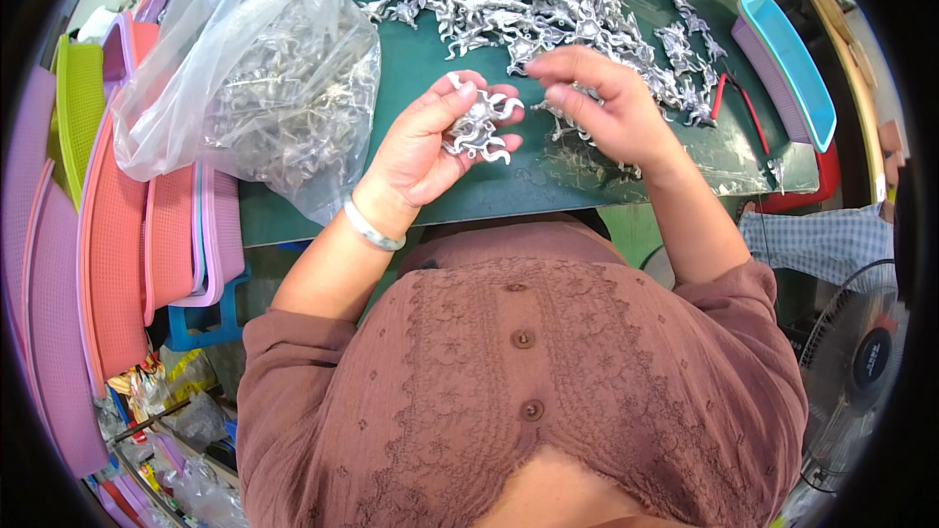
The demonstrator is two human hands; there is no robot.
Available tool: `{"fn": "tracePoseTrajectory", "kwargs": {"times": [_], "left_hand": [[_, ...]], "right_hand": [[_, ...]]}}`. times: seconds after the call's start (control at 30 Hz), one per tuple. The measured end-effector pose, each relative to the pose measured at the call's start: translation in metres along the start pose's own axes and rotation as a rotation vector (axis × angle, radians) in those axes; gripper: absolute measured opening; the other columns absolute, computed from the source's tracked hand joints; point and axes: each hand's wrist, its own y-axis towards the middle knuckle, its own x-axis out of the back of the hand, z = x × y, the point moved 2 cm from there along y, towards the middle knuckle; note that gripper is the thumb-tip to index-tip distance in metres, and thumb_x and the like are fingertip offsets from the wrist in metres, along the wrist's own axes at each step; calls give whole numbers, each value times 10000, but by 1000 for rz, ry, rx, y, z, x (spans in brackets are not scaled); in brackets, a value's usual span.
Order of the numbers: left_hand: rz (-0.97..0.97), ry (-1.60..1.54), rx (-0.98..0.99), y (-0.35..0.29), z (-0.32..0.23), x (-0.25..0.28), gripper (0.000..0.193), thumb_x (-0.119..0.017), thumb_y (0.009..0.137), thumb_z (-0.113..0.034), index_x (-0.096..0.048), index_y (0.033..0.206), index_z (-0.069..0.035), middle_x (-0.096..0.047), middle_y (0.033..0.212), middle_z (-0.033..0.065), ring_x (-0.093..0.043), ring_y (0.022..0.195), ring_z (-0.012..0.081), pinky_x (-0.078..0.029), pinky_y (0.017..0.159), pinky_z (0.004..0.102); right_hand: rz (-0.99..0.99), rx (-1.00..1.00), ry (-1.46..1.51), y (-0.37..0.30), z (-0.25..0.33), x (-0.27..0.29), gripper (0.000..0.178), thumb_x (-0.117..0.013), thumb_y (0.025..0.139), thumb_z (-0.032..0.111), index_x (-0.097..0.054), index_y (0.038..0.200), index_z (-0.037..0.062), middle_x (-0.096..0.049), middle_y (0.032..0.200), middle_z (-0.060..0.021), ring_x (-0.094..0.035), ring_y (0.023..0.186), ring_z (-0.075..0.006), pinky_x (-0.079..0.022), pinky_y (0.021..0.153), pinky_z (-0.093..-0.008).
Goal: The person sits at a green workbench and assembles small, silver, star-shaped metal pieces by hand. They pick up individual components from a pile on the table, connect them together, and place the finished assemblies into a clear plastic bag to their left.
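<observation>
Stacked along the left edge stand coral-pink perforated plastic baskets and a lime-green plastic basket. A turquoise oblong plastic tray sits upper right; a blue-and-white checked cloth and round wire-caged fan occupy the lower right.

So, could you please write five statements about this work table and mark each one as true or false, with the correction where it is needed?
1. The left hand holds silver metal pieces. True.
2. The bracelet is on the right wrist. False: the bracelet is on the left wrist.
3. The clear plastic bag has metal pieces inside. True.
4. The red-handled tool is in the right hand. False: the red-handled tool lies on the green table, to the right of the right hand.
5. A light blue basket is at the right side of the table. True.
</observation>
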Motion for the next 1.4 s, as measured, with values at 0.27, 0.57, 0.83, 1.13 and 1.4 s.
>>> {"fn": "tracePoseTrajectory", "kwargs": {"times": [0.27,0.57,0.83,1.13,1.4], "left_hand": [[-75,28,-42,-3,-5,9,271,-492,795,31,-507,1049,-62,-539,1050,152,-527,1029,307,-487,824,455],[-85,-36,1,-1,-5,16,208,-528,799,-23,-539,1007,-22,-574,883,93,-597,831,246,-515,750,426],[-155,60,40,0,-2,22,217,-528,832,-95,-528,1034,-13,-569,916,109,-591,846,267,-504,750,435],[-204,105,-40,4,-2,3,215,-511,880,-187,-531,966,9,-596,871,115,-617,771,242,-539,660,379],[-185,368,-150,-1,-10,11,162,-535,867,-165,-562,905,-10,-620,828,99,-613,723,175,-520,652,310]], "right_hand": [[-32,-72,-643,9,-37,20,166,-558,756,85,-618,905,44,-592,852,-115,-549,818,-304,-425,737,-386],[133,-26,-922,33,-61,4,163,-583,740,122,-606,896,82,-583,814,-64,-543,828,-251,-390,760,-376],[83,-402,-272,38,-45,13,69,-587,747,39,-561,805,13,-557,719,-62,-534,661,-153,-416,574,-276],[-88,658,-730,14,30,-14,167,-623,636,151,-569,765,59,-532,792,-49,-513,713,-218,-423,627,-330],[-129,157,-155,1,19,-15,125,-644,727,54,-595,835,15,-575,809,-85,-560,738,-219,-452,666,-302]]}}
